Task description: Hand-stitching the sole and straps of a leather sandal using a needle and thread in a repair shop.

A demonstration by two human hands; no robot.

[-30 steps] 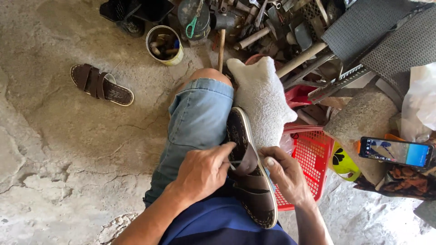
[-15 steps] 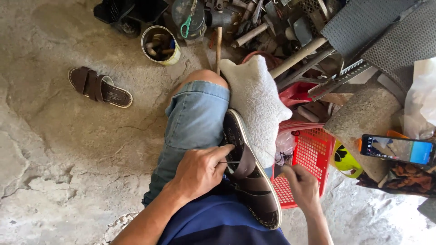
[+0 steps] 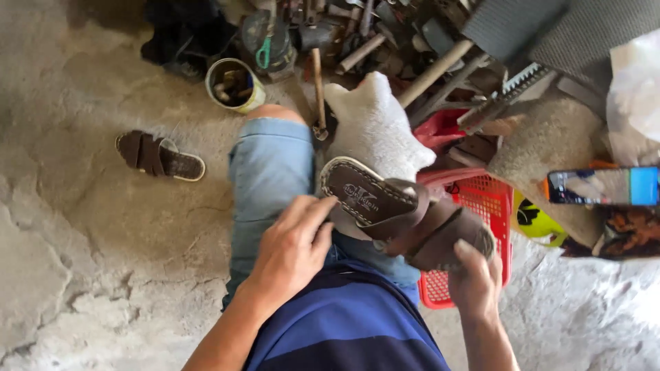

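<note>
Brown leather sandal (image 3: pixel 402 216) sits mid-frame on our lap; our right hand (image 3: pixel 474 278) grips its toe end, fingers curled; our left hand (image 3: pixel 292 251) touches its heel edge, fingers loosely spread.

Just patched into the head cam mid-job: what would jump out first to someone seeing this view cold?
Centre frame, a brown leather sandal with two wide straps lies across the person's lap, the right hand gripping its heel end and the left hand touching its side. Its matching brown sandal lies alone on the cracked concrete floor at left. A red plastic basket and a heap of tools crowd the upper right.
</note>
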